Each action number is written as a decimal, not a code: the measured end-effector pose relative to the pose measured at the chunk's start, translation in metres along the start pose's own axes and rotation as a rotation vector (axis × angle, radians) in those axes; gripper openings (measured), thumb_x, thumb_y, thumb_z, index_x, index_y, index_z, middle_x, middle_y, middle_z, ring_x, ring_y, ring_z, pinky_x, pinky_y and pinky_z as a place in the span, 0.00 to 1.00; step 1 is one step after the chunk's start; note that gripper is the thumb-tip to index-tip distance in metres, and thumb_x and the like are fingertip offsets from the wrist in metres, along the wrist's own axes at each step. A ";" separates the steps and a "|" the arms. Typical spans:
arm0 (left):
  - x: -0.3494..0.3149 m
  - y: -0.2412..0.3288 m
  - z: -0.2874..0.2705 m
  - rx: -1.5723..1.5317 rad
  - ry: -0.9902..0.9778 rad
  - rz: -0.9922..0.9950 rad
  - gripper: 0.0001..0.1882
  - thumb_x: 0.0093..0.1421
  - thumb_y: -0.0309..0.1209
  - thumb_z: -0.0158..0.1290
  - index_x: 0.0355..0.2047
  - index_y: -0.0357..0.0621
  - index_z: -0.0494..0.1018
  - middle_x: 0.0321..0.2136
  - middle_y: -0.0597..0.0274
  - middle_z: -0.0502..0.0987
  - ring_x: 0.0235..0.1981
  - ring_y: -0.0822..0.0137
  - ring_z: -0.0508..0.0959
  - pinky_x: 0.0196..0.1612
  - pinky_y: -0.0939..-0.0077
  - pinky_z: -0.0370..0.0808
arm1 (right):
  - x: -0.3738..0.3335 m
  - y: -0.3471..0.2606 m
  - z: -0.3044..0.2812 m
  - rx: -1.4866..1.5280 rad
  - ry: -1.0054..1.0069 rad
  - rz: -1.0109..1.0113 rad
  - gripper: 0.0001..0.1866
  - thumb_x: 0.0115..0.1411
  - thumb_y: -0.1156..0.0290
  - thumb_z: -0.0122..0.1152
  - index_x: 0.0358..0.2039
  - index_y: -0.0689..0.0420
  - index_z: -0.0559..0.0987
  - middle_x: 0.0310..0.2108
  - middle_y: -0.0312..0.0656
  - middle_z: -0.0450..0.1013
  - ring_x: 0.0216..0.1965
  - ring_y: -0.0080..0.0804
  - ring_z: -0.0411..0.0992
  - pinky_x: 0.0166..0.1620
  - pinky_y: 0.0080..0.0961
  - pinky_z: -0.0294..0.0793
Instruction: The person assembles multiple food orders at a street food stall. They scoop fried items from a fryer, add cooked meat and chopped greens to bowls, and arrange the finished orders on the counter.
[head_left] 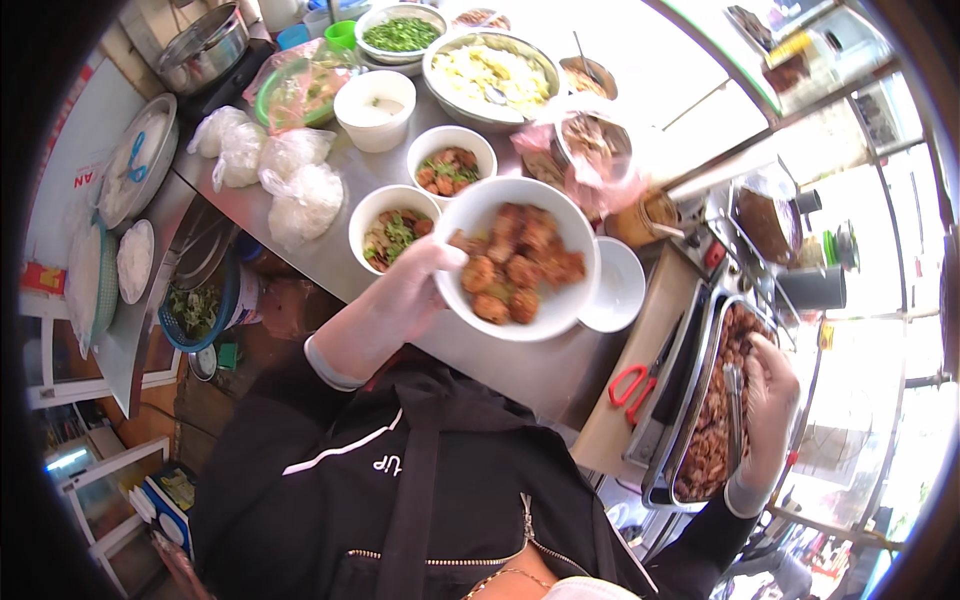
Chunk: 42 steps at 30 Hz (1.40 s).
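Note:
My gloved left hand (410, 283) grips the rim of a white bowl (578, 215) with its thumb over the edge. Browned meatballs and grilled meat pieces (518, 262) lie in the bowl, which is tipped toward me above the steel table. At the far right, my gloved right hand (772, 410) reaches over a metal tray (660, 470) of chopped grilled meat (708, 450). Its fingers curl down at the meat, and what they hold is hidden. Metal tongs (735, 415) lie along the meat right beside that hand.
Two filled white bowls (452, 160) and a white container (375, 110) stand on the steel table (350, 275). Behind are a metal bowl of pale shredded food (495, 75) and chopped greens (402, 35). Noodle bags (303, 200) lie left. Red-handled scissors (630, 388) rest near the tray.

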<state>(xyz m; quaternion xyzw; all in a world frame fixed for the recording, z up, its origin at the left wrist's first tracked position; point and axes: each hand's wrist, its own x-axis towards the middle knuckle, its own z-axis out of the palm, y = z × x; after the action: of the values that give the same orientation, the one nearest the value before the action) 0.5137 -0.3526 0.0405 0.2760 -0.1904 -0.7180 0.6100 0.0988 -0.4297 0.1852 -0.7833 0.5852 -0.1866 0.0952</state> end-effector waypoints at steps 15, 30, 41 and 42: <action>-0.042 0.100 -0.120 -0.110 0.606 0.434 0.35 0.55 0.26 0.45 0.65 0.32 0.53 0.61 0.49 0.64 0.63 0.57 0.66 0.66 0.63 0.63 | 0.389 -0.348 0.416 0.239 -0.178 -0.705 0.09 0.54 0.70 0.63 0.36 0.49 0.86 0.35 0.48 0.80 0.39 0.46 0.78 0.46 0.36 0.77; -0.009 0.123 -0.154 -0.134 0.606 0.421 0.38 0.52 0.26 0.45 0.65 0.31 0.52 0.60 0.48 0.65 0.60 0.57 0.69 0.64 0.63 0.67 | 0.453 -0.415 0.503 -0.127 -0.273 -0.706 0.13 0.47 0.67 0.69 0.36 0.45 0.87 0.37 0.45 0.80 0.39 0.43 0.79 0.47 0.33 0.78; 0.036 0.143 -0.154 -0.098 0.608 0.433 0.31 0.57 0.27 0.45 0.63 0.36 0.56 0.56 0.53 0.69 0.55 0.64 0.74 0.55 0.68 0.76 | 0.449 -0.397 0.458 0.874 -0.333 -0.098 0.12 0.53 0.75 0.72 0.36 0.67 0.83 0.28 0.44 0.80 0.27 0.23 0.78 0.29 0.17 0.79; 0.040 0.145 -0.153 -0.087 0.600 0.436 0.31 0.58 0.27 0.45 0.63 0.36 0.56 0.56 0.53 0.69 0.54 0.64 0.75 0.54 0.67 0.76 | 0.441 -0.395 0.447 0.955 -0.348 -0.097 0.12 0.53 0.75 0.72 0.37 0.67 0.83 0.29 0.44 0.80 0.27 0.23 0.78 0.30 0.17 0.79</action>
<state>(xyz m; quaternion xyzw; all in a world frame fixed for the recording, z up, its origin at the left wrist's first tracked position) 0.7174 -0.4082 0.0039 0.4011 -0.0269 -0.4659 0.7882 0.7355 -0.7634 0.0022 -0.6982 0.3731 -0.3044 0.5297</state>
